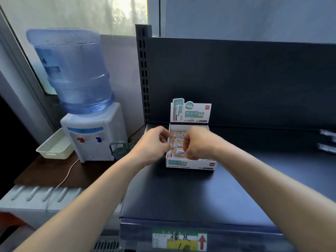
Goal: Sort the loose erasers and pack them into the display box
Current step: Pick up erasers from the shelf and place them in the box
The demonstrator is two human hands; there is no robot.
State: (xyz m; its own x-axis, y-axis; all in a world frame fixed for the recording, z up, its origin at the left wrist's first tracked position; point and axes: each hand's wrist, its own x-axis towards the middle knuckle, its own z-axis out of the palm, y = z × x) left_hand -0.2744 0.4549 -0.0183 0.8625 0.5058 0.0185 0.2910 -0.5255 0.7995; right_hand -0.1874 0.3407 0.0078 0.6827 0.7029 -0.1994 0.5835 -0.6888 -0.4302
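Two hands meet over the display box, which sits on the dark shelf close to its back panel. The box is white with teal print. Its header card stands upright at the rear and its low front wall faces us. Inside we see the erasers lying crosswise in a stack of rows, pale sleeves with tan ends, filling the left part of the box (the right part is hidden behind a hand).

The left hand comes in from the left. Its fingers are curled and its thumb and forefinger are drawn together right at the box's left wall, touching the ends of the erasers. Blur keeps us from telling whether it pinches one or only steadies the row. The right hand reaches over the middle of the box with its knuckles toward us and its fingers bent down among the erasers. The tips are out of sight, so we cannot tell whether they hold anything.

Left of the shelf, on a brown table, stands a white water dispenser with red and blue taps, carrying a large blue bottle. A cream basket is just beside it. A white cable trails down across the table. On the shelf's front edge we see a label with a red arrow.
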